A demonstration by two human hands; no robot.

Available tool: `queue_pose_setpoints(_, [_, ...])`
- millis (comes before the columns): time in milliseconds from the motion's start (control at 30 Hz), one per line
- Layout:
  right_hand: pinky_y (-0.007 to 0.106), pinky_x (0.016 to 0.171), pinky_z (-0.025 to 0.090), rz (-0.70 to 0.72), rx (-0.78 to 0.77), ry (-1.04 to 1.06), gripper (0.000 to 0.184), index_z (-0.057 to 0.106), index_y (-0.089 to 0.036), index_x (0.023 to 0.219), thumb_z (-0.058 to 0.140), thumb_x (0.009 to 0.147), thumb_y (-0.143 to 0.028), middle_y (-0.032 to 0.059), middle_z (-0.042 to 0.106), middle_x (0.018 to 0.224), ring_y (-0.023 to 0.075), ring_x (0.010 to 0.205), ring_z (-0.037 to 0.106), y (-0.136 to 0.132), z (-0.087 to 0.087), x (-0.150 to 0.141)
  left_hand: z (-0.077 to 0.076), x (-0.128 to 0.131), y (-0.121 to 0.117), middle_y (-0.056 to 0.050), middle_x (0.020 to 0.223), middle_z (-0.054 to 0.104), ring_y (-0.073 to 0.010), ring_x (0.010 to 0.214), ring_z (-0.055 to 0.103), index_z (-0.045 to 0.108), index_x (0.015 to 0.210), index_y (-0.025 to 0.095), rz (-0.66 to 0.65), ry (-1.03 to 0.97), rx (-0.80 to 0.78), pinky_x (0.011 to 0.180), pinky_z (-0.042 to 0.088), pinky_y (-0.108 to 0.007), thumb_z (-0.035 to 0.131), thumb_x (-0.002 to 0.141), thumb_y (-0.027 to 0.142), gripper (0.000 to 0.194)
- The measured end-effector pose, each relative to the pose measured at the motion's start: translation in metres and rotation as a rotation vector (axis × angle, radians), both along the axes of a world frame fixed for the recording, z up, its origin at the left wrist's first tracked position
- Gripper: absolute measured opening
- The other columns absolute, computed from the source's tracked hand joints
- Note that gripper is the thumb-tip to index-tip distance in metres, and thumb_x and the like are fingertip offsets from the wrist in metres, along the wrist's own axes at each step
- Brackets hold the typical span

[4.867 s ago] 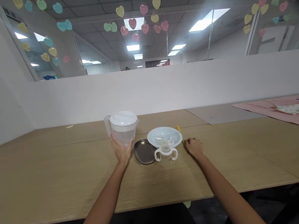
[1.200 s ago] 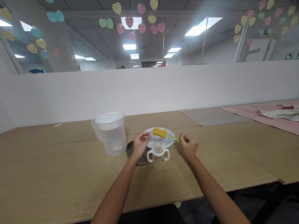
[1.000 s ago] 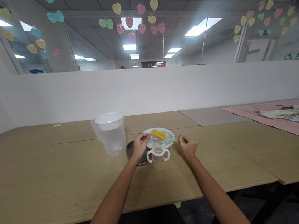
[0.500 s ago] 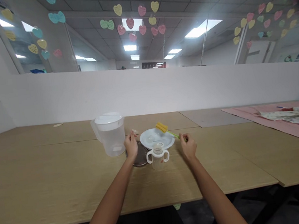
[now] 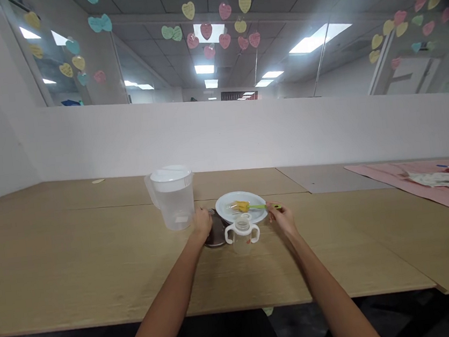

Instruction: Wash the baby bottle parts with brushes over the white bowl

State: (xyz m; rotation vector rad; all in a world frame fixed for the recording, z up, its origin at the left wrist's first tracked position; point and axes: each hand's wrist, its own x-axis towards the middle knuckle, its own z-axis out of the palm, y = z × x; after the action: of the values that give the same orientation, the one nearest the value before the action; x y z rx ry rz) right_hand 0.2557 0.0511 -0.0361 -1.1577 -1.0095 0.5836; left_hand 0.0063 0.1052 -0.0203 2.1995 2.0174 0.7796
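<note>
My right hand (image 5: pixel 282 218) grips the green handle of a sponge brush (image 5: pixel 258 206). Its yellow sponge head (image 5: pixel 242 206) is over the white plate (image 5: pixel 222 197), by a clear dome-shaped piece (image 5: pixel 232 207). My left hand (image 5: pixel 202 223) is closed near the plate's left side, above a dark round tray (image 5: pixel 216 236). A small pale thing shows at its fingertips, too small to name. In front of the plate stands a clear baby bottle (image 5: pixel 243 244), uncapped, with two white side handles (image 5: pixel 253 234).
A translucent lidded pitcher (image 5: pixel 177 206) stands left of my left hand. Far right, a pink cloth (image 5: pixel 388 185) bears crumpled patterned fabric (image 5: pixel 445 180) and a pen. A white wall (image 5: pixel 245 133) rises behind the wooden table (image 5: pixel 98 269).
My right hand has tilted and lowered the brush, bringing the sponge head from the plate's far rim down towards its middle. My left hand has dropped lower, over the dark tray.
</note>
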Motion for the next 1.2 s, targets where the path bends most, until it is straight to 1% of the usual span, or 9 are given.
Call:
queue_pose_setpoints(100, [0.021,0.041,0.037,0.103,0.007,0.155,0.04,0.064,-0.012,0.081,0.063,0.062,-0.048,-0.0054,0.043,0.045,0.0067,0.04,0.037,-0.001,0.002,0.0,0.002,0.003,-0.002,-0.018,0.104,0.054,-0.0238,0.093,0.056,0.053,0.107,0.008,-0.05,0.031,0.073,0.077,0.043,-0.033,0.037,0.084,0.023,0.031])
queue_pose_setpoints(167, [0.02,0.04,0.038,0.153,0.006,0.237,0.039,0.064,-0.014,0.081,0.066,0.06,-0.047,-0.0054,0.045,0.047,0.0056,0.04,0.036,-0.003,0.004,0.0,0.005,0.007,-0.006,-0.016,0.11,0.053,-0.0229,0.1,0.052,0.05,0.113,0.012,-0.138,0.037,0.136,0.083,0.041,-0.033,0.032,0.087,0.026,0.034])
queue_pose_setpoints(333, [0.019,0.039,0.042,0.266,-0.036,0.347,0.036,0.065,-0.015,0.08,0.071,0.058,-0.041,-0.0046,0.05,0.05,0.0042,0.039,0.037,-0.005,0.005,-0.001,0.007,0.014,-0.014,-0.007,0.111,0.057,-0.018,0.105,0.049,0.054,0.108,0.019,-0.409,0.025,0.241,0.093,0.034,-0.029,0.027,0.089,0.033,0.036])
queue_pose_setpoints(500, [0.017,0.039,0.043,0.358,-0.08,0.363,0.033,0.066,-0.012,0.083,0.073,0.058,-0.033,-0.0037,0.054,0.055,0.0028,0.038,0.038,-0.005,0.003,-0.002,0.002,0.014,-0.013,-0.01,0.113,0.057,-0.0196,0.106,0.049,0.052,0.113,0.015,-0.496,-0.047,0.283,0.093,0.035,-0.033,0.029,0.088,0.034,0.039])
queue_pose_setpoints(633, [0.016,0.037,0.042,0.374,-0.075,0.386,0.032,0.066,-0.014,0.085,0.073,0.058,-0.029,-0.0038,0.055,0.056,0.0026,0.038,0.038,-0.005,0.002,-0.001,0.002,0.015,-0.014,-0.008,0.115,0.056,-0.0182,0.107,0.049,0.05,0.115,0.016,-0.569,-0.112,0.313,0.094,0.035,-0.032,0.031,0.088,0.034,0.037])
queue_pose_setpoints(900, [0.013,0.032,0.037,0.361,-0.033,0.46,0.027,0.064,-0.015,0.084,0.071,0.06,-0.025,-0.0046,0.056,0.053,0.0024,0.036,0.038,-0.005,0.006,-0.002,0.0,0.02,-0.016,-0.01,0.124,0.048,-0.0185,0.115,0.043,0.032,0.129,0.017,-0.619,-0.291,0.352,0.096,0.035,-0.034,0.039,0.084,0.027,0.046])
queue_pose_setpoints(1000, [0.013,0.03,0.036,0.35,-0.018,0.476,0.026,0.062,-0.017,0.084,0.071,0.06,-0.023,-0.005,0.057,0.054,0.0024,0.035,0.037,-0.005,0.007,-0.001,0.0,0.022,-0.017,-0.011,0.124,0.047,-0.0197,0.114,0.043,0.032,0.128,0.017,-0.589,-0.376,0.375,0.095,0.035,-0.035,0.042,0.083,0.027,0.047])
queue_pose_setpoints(1100, [0.012,0.029,0.035,0.356,-0.014,0.487,0.024,0.062,-0.017,0.083,0.071,0.061,-0.023,-0.0052,0.057,0.054,0.0018,0.034,0.036,-0.006,0.008,0.0,0.004,0.022,-0.021,-0.011,0.118,0.052,-0.0198,0.109,0.048,0.034,0.127,0.016,-0.543,-0.472,0.428,0.092,0.037,-0.034,0.045,0.083,0.033,0.048])
queue_pose_setpoints(1200, [0.012,0.029,0.035,0.392,-0.03,0.489,0.021,0.062,-0.015,0.078,0.071,0.061,-0.024,-0.0042,0.056,0.052,0.0019,0.034,0.036,-0.006,0.008,-0.001,0.008,0.021,-0.026,-0.008,0.105,0.06,-0.0174,0.096,0.055,0.034,0.127,0.017,-0.52,-0.566,0.409,0.085,0.041,-0.031,0.037,0.087,0.034,0.044])
